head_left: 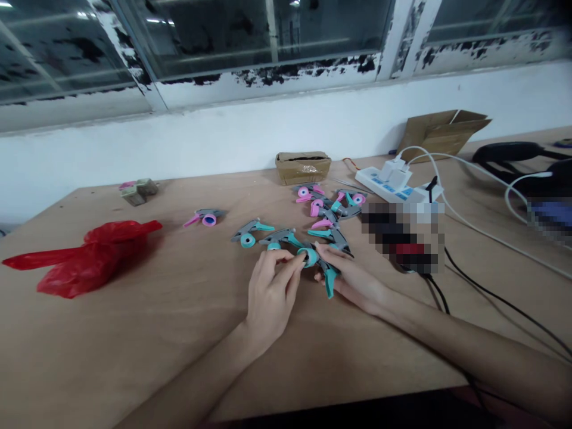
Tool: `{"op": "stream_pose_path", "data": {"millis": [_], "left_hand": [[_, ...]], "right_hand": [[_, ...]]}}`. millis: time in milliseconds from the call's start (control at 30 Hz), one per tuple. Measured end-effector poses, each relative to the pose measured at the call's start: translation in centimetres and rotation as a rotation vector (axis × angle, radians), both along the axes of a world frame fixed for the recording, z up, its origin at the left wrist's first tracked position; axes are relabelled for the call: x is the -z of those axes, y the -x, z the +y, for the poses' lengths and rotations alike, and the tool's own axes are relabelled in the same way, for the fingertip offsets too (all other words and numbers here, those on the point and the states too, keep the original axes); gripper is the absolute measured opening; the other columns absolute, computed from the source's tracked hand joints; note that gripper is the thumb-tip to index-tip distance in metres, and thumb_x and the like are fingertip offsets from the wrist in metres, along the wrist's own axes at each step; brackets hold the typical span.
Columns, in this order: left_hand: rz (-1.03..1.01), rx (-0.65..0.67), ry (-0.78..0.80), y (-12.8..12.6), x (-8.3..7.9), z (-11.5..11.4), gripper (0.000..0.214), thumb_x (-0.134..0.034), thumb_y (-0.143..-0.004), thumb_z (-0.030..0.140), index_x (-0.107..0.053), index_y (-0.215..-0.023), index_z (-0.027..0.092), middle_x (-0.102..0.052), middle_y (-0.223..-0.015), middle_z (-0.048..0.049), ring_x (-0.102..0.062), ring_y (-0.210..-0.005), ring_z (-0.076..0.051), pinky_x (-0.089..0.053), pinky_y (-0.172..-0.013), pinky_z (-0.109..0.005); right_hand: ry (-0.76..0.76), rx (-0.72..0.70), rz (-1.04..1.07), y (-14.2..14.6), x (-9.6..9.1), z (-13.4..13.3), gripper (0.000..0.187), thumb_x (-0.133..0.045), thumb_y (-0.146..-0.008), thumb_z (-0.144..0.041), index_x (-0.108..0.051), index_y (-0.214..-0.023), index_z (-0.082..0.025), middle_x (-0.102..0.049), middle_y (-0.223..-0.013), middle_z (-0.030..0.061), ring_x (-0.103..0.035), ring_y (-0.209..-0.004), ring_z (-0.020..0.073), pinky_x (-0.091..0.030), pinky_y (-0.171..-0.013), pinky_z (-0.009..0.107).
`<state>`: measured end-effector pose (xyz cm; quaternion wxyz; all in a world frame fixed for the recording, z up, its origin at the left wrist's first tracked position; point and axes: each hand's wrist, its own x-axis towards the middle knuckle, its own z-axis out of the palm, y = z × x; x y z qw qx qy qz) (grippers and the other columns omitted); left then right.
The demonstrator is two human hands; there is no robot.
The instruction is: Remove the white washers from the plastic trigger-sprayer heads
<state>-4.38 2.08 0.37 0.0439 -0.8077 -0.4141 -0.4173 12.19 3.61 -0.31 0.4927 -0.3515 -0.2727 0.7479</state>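
My left hand (271,292) pinches the round teal cap (310,257) of a grey and teal sprayer part. My right hand (353,280) grips the same part by its teal trigger (329,281), low over the wooden table (179,333). Two more teal sprayer parts (250,232) lie just beyond my left hand. A pile of pink and teal sprayer parts (328,208) sits behind my right hand. A single pink one (205,218) lies apart to the left.
A red plastic bag (89,256) lies at the left. A small cardboard box (302,167) and a larger one (440,134) stand by the wall. A white power strip (393,182) with cables (482,232) runs off right. A small block (138,190) sits far left.
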Motion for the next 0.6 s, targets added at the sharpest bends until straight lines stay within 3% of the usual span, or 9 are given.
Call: {"op": "stream_pose_path", "data": {"millis": [300,600], "left_hand": [[-0.149,-0.001,0.138,-0.49,-0.18,-0.03,0.016,-0.048,-0.089,0.013,-0.061,-0.095,0.020,-0.050,-0.093,-0.0036,-0.054,-0.084,-0.014,-0.049,-0.074,-0.029],[-0.173,-0.028,0.173,-0.65,-0.24,0.43,0.018,-0.044,-0.090,0.013,-0.060,-0.091,0.020,-0.052,-0.093,-0.0032,-0.054,-0.086,-0.015,-0.049,-0.079,-0.031]], "right_hand": [[-0.065,-0.053,-0.046,-0.14,0.43,0.10,0.020,-0.072,-0.072,-0.036,-0.065,-0.082,-0.020,-0.064,-0.074,-0.0026,-0.058,-0.058,0.0076,-0.047,-0.060,0.021],[-0.068,-0.066,-0.045,-0.02,0.44,-0.03,0.021,-0.071,-0.072,-0.038,-0.063,-0.080,-0.020,-0.063,-0.073,-0.0022,-0.058,-0.060,0.0087,-0.045,-0.059,0.022]]}}
